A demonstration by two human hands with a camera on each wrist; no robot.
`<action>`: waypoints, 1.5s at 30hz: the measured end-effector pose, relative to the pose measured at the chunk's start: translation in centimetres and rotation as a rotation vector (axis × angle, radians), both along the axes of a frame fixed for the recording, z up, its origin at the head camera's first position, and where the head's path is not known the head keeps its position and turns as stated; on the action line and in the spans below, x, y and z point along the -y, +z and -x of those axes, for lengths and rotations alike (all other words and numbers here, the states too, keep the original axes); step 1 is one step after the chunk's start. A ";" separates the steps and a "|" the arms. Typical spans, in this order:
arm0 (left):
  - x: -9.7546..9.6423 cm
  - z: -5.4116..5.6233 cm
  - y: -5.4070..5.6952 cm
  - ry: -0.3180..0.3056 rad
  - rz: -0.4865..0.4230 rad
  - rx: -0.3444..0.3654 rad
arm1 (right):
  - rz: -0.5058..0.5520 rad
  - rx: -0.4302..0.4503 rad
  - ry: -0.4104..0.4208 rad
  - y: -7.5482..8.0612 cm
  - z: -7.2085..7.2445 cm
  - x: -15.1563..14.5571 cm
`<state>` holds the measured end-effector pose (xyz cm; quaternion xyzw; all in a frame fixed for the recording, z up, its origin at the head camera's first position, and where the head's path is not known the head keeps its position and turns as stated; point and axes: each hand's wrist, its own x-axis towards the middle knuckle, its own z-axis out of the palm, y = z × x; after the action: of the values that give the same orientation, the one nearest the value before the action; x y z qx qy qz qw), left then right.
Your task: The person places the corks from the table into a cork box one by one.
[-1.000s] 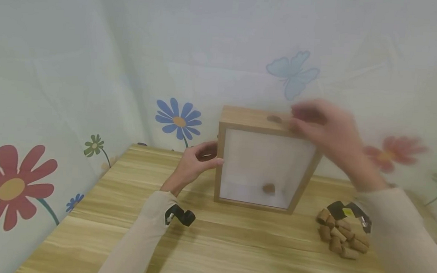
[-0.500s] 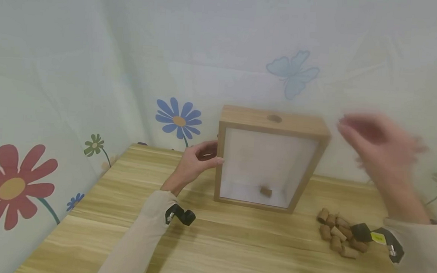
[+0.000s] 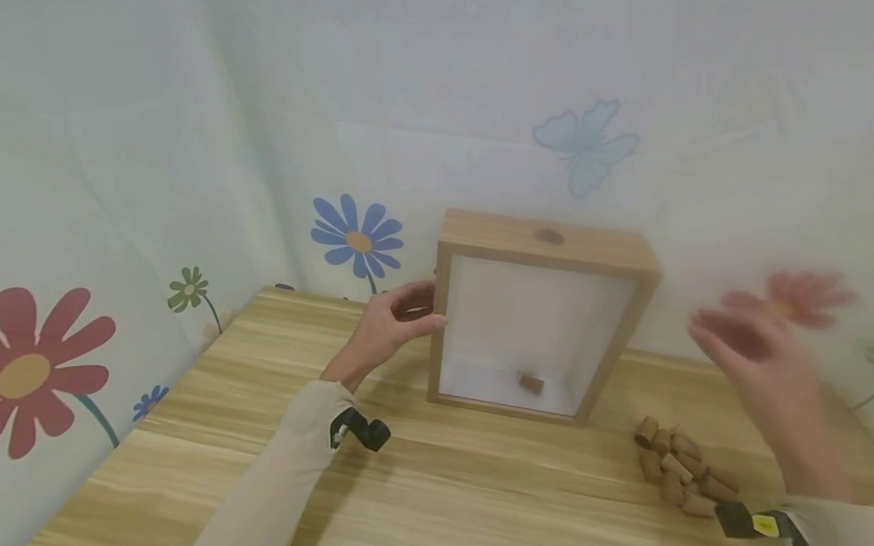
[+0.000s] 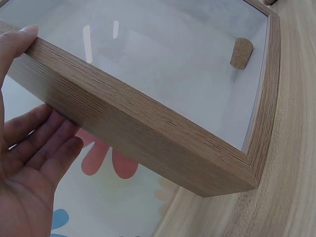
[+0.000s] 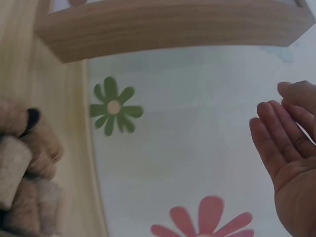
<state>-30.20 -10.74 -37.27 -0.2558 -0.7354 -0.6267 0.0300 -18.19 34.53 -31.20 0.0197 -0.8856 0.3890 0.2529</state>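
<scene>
A wooden box frame (image 3: 604, 248) with a clear front stands upright on the table, a round hole (image 3: 548, 236) in its top. Inside, a single cork (image 3: 531, 383) lies on the white floor, also visible through the pane in the left wrist view. My left hand (image 3: 392, 324) grips the box's left side, thumb on the front edge and fingers toward the back. Blurred and holding nothing, my right hand (image 3: 765, 368) is in the air right of the box, above and behind a pile of corks (image 3: 676, 467).
The wood-grain table (image 3: 513, 495) extends in front of the box. Close behind it hangs a pale cloth backdrop (image 3: 455, 99) printed with flowers and a butterfly. Each wrist wears a black camera mount (image 3: 367, 432).
My right hand has left the box's top, swung right, then dropped lower toward the corks. Inside the box, the cork has shifted slightly and come to rest. My left hand stays put.
</scene>
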 end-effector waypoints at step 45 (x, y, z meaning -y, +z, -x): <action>0.1 0.0 0.1 -0.011 -0.004 0.002 | -0.310 0.344 0.300 -9.4 0.2 -6.8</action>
<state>-30.20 -10.82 -37.15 -0.2594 -0.7328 -0.6285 0.0265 -18.35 41.30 -40.63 0.1226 -0.9517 0.2796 0.0326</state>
